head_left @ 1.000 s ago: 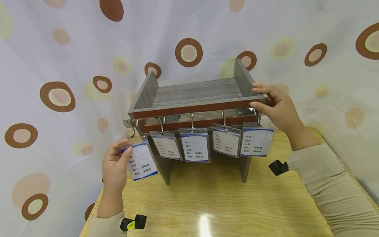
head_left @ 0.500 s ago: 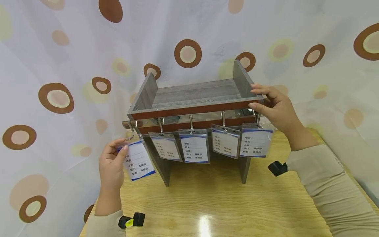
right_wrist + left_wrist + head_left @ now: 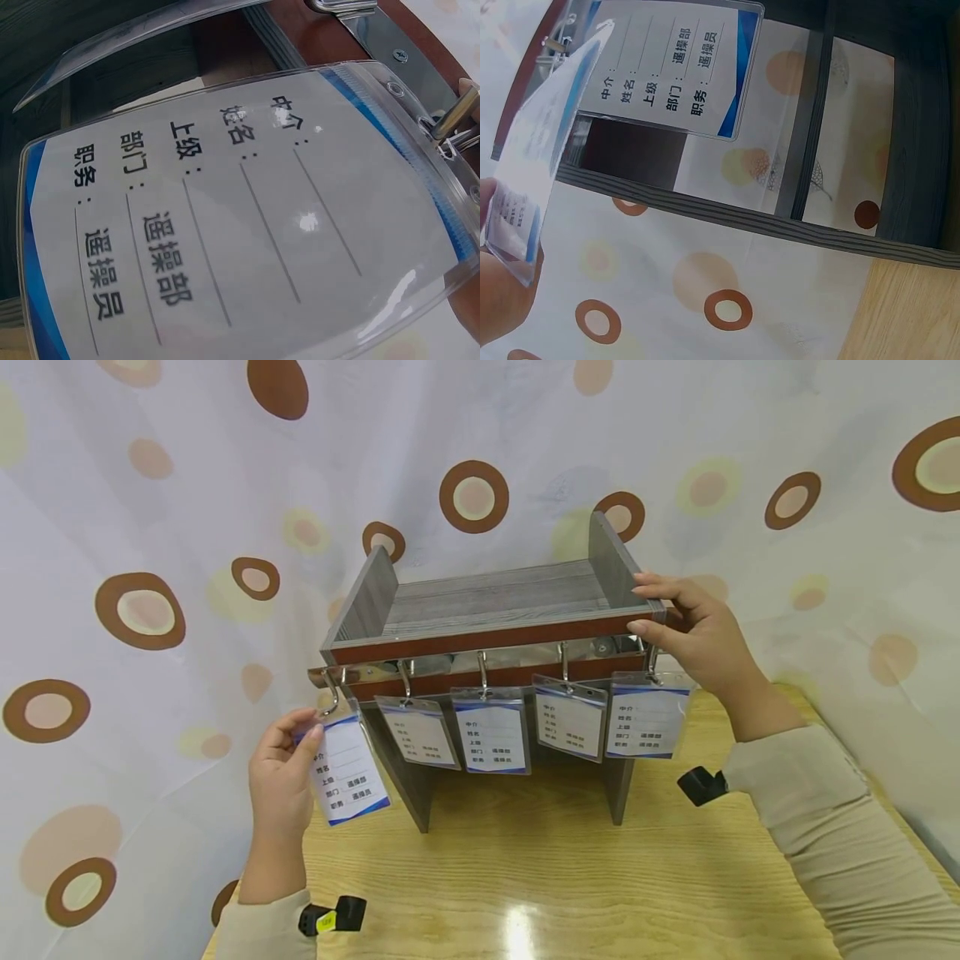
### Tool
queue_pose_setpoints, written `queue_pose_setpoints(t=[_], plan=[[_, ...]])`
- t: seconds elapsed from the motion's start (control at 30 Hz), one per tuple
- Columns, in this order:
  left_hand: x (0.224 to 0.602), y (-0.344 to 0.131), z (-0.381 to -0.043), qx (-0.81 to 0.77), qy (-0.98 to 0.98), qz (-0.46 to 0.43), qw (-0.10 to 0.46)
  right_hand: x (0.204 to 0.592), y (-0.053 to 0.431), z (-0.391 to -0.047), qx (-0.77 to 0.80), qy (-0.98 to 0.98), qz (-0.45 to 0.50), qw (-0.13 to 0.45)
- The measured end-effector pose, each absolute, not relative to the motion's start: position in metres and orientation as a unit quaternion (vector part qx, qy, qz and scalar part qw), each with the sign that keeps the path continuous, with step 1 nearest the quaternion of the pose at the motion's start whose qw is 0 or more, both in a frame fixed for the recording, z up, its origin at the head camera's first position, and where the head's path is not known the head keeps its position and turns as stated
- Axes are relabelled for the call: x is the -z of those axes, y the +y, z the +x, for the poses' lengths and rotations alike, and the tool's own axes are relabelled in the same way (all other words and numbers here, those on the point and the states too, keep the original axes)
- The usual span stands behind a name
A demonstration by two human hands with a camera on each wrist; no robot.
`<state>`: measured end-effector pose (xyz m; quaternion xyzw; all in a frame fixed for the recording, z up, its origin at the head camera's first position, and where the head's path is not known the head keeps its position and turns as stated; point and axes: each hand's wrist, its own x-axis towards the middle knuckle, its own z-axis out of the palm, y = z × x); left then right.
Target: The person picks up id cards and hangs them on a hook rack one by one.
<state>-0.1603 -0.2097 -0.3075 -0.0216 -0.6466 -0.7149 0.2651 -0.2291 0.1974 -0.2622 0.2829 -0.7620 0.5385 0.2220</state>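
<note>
My left hand [image 3: 281,772] pinches a clear plastic badge holder [image 3: 351,772] by its upper left edge, just below the leftmost metal hook [image 3: 331,693]. Whether the hook passes through its slot I cannot tell. In the left wrist view this held badge holder [image 3: 544,150] appears nearly edge-on, beside a hanging badge holder [image 3: 675,67]. My right hand [image 3: 705,631] rests on the right front corner of the grey wooden shelf [image 3: 495,597], thumb on its front edge. Below it hangs the rightmost badge holder [image 3: 649,718], which fills the right wrist view as a tilted badge holder [image 3: 225,225] on its hook.
Three more badge holders hang between these two, including the middle badge holder [image 3: 491,731]. A metal hook rail [image 3: 360,672] runs along the shelf's red-brown front. The shelf stands on a wooden table [image 3: 480,877] before a patterned curtain [image 3: 525,427].
My left hand has shifted slightly left, bringing the held badge holder's top close under the leftmost hook and its lower edge a little down. My right hand stays on the shelf corner.
</note>
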Motion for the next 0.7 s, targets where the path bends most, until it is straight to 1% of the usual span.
queue_pose_setpoints(t=[0.7], plan=[[0.3109, -0.2118, -0.1644, 0.632, -0.722, 0.007, 0.284, 0.2632, 0.1970, -0.2299, -0.553, -0.755, 0.281, 0.213]])
